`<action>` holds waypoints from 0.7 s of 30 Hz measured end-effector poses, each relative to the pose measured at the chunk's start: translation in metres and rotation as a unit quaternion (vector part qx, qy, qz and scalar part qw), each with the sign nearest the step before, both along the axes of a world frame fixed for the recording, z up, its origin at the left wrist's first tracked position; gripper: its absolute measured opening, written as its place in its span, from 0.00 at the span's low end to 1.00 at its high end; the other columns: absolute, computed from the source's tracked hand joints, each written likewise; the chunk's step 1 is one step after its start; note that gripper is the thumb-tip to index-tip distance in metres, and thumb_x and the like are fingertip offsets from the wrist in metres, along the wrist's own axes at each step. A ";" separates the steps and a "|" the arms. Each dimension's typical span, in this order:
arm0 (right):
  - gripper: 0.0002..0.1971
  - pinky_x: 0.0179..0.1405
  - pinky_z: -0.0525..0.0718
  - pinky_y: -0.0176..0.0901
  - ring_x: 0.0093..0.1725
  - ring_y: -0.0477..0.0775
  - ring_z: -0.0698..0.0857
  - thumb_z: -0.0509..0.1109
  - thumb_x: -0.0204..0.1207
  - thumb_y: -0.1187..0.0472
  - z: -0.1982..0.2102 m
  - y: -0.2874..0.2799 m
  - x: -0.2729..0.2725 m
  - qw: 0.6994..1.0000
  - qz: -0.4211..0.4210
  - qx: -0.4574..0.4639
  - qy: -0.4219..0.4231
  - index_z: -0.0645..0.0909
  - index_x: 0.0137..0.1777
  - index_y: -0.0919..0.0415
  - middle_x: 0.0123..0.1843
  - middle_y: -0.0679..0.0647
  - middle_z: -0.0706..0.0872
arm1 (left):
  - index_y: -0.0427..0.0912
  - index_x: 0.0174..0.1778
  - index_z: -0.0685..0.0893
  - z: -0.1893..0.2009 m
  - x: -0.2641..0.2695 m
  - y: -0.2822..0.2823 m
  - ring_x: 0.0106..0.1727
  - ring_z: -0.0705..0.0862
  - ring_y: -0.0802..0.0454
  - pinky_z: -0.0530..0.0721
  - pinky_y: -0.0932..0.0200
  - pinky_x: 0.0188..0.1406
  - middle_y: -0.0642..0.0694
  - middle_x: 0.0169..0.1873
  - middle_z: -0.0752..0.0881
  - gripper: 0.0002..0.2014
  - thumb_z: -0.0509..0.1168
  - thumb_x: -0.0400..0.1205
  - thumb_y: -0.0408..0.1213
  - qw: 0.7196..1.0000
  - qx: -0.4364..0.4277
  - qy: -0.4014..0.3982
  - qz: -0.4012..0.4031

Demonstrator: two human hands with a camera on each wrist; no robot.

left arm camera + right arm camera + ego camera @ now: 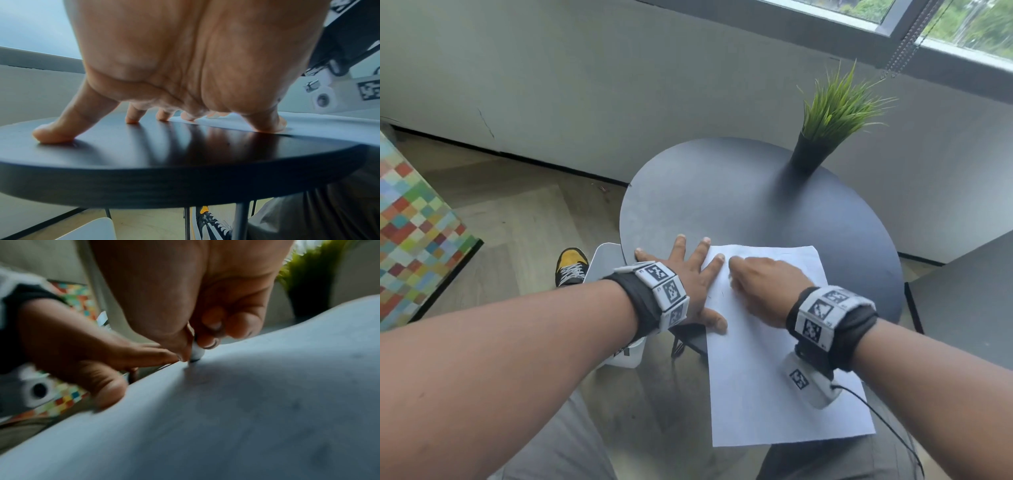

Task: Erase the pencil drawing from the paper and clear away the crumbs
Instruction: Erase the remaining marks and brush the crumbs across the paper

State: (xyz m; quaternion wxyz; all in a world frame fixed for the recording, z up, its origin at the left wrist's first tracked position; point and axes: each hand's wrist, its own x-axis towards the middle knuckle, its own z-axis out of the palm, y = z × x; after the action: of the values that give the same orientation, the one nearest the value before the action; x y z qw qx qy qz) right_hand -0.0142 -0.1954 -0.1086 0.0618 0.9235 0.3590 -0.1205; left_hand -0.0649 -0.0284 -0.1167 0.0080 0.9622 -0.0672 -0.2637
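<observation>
Head view: left hand [685,274] splayed flat pins paper [767,370]; right hand's [763,284] grip pinches eraser [196,352].

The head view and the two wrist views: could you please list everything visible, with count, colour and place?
Paper: one, white, on the near part of the table, overhanging its edge.
Table: one, dark, round.
Eraser: one, white, tip on the paper.
Potted plant: one, green in a black pot, on the table's far side.
Chair: one, white, beside the table.
Shoe: one, yellow and black, on the floor.
Left hand: spread flat across table and paper edge.
Right hand: pinches the eraser.
</observation>
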 end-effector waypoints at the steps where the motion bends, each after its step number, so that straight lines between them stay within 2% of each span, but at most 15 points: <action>1: 0.07 0.35 0.69 0.47 0.45 0.61 0.83 0.53 0.84 0.53 0.002 -0.003 0.004 1.000 -0.019 -0.005 -0.005 0.62 0.45 0.51 0.48 0.53 0.83 | 0.56 0.86 0.35 0.000 0.000 0.000 0.85 0.35 0.35 0.58 0.07 0.61 0.52 0.85 0.33 0.58 0.53 0.68 0.83 1.000 -0.001 0.003 0.001; 4: 0.08 0.39 0.73 0.49 0.43 0.64 0.81 0.52 0.84 0.53 0.007 -0.017 0.035 0.993 -0.113 -0.009 -0.019 0.63 0.44 0.53 0.50 0.57 0.84 | 0.57 0.86 0.35 0.000 0.001 0.000 0.85 0.34 0.36 0.57 0.06 0.61 0.52 0.85 0.32 0.58 0.54 0.68 0.83 1.000 -0.004 0.004 0.003; 7: 0.05 0.38 0.71 0.48 0.48 0.63 0.83 0.53 0.84 0.54 0.008 -0.006 0.017 0.999 -0.041 -0.015 -0.021 0.66 0.49 0.53 0.51 0.55 0.83 | 0.57 0.86 0.35 -0.003 0.001 0.001 0.85 0.34 0.36 0.57 0.07 0.61 0.52 0.85 0.32 0.59 0.53 0.67 0.83 1.000 -0.004 -0.002 0.003; 9: 0.05 0.36 0.71 0.48 0.49 0.62 0.84 0.53 0.85 0.53 0.004 0.000 -0.001 1.000 0.006 -0.011 0.014 0.67 0.52 0.52 0.50 0.53 0.82 | 0.56 0.86 0.35 -0.004 0.001 0.001 0.85 0.35 0.35 0.56 0.06 0.61 0.52 0.85 0.32 0.59 0.53 0.67 0.83 1.000 -0.006 0.000 0.002; 10: 0.05 0.34 0.70 0.47 0.48 0.61 0.83 0.52 0.85 0.52 0.005 -0.002 0.001 1.000 -0.008 -0.012 0.011 0.66 0.49 0.51 0.48 0.53 0.81 | 0.56 0.86 0.35 -0.003 0.001 0.000 0.85 0.35 0.35 0.56 0.06 0.61 0.52 0.85 0.32 0.59 0.53 0.67 0.83 1.000 -0.007 0.002 0.003; 12: 0.09 0.34 0.73 0.46 0.45 0.63 0.83 0.51 0.84 0.52 0.005 -0.014 0.025 0.996 -0.090 -0.010 0.003 0.64 0.44 0.53 0.45 0.55 0.81 | 0.57 0.86 0.35 -0.002 0.001 0.001 0.85 0.34 0.36 0.56 0.06 0.61 0.53 0.85 0.32 0.59 0.54 0.68 0.83 1.000 -0.005 0.003 0.003; 14: 0.09 0.43 0.81 0.52 0.46 0.65 0.81 0.53 0.83 0.51 0.011 -0.031 0.046 0.986 -0.166 -0.001 0.018 0.67 0.46 0.55 0.47 0.58 0.82 | 0.57 0.86 0.34 0.000 0.002 0.001 0.85 0.34 0.37 0.56 0.07 0.62 0.54 0.85 0.31 0.59 0.54 0.67 0.83 1.000 -0.005 0.005 0.006; 15: 0.09 0.49 0.82 0.54 0.50 0.65 0.80 0.55 0.83 0.50 0.014 -0.038 0.049 0.981 -0.192 0.014 0.031 0.71 0.49 0.55 0.50 0.58 0.84 | 0.58 0.86 0.34 0.001 0.002 0.001 0.85 0.33 0.37 0.56 0.07 0.62 0.54 0.85 0.31 0.59 0.55 0.67 0.83 1.000 -0.005 0.007 0.008; 18: 0.10 0.56 0.80 0.51 0.58 0.60 0.80 0.60 0.82 0.50 0.020 -0.049 0.033 0.968 -0.230 0.078 0.068 0.80 0.56 0.51 0.54 0.53 0.84 | 0.58 0.86 0.34 0.004 0.004 -0.001 0.85 0.33 0.37 0.56 0.07 0.63 0.54 0.85 0.31 0.60 0.56 0.66 0.83 1.000 -0.009 0.015 0.019; 21: 0.08 0.52 0.80 0.49 0.54 0.57 0.80 0.60 0.83 0.53 0.021 -0.055 0.005 0.963 -0.241 0.092 0.084 0.80 0.53 0.51 0.51 0.50 0.83 | 0.57 0.86 0.34 0.005 0.002 -0.004 0.85 0.33 0.38 0.55 0.07 0.63 0.54 0.85 0.31 0.61 0.57 0.66 0.83 0.999 -0.018 0.014 0.034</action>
State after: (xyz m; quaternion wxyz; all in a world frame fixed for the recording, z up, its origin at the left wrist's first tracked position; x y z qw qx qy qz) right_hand -0.0095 -0.2500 -0.0872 -0.0847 0.9709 0.1395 -0.1753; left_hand -0.0627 -0.0324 -0.1122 0.0356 0.9599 -0.0387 -0.2753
